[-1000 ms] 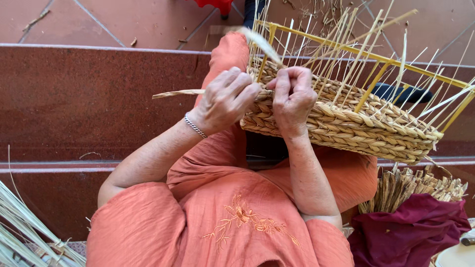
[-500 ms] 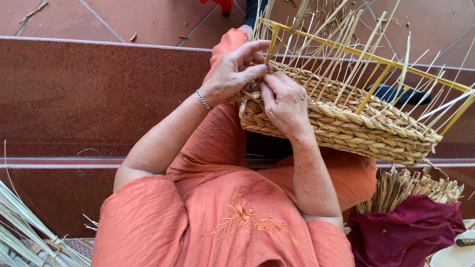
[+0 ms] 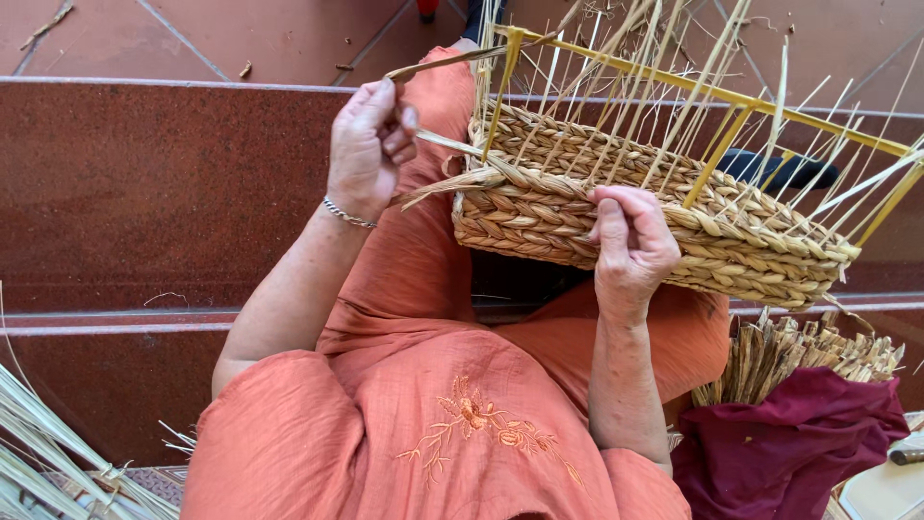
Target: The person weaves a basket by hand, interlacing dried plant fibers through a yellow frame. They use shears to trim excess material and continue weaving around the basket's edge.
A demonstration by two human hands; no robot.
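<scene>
A half-woven straw basket (image 3: pixel 616 207) rests on my lap, built on a yellow frame (image 3: pixel 717 159) with many thin straw stakes standing up from it. My left hand (image 3: pixel 369 144) is at the basket's left corner, fingers closed on a flat straw strand (image 3: pixel 452 144) that runs from the weave. My right hand (image 3: pixel 630 248) grips the basket's near woven wall, thumb and fingers pressed on the braid.
Dark red stone steps (image 3: pixel 144 193) lie in front of me. A bundle of dried straw wrapped in maroon cloth (image 3: pixel 799 433) sits at lower right. Loose pale straw stalks (image 3: pixel 48 453) lie at lower left. I wear orange clothing.
My left hand has pulled away from the basket corner to the left, drawing the strand out. My right hand has slid along the near wall to the right. The basket sits closer in view.
</scene>
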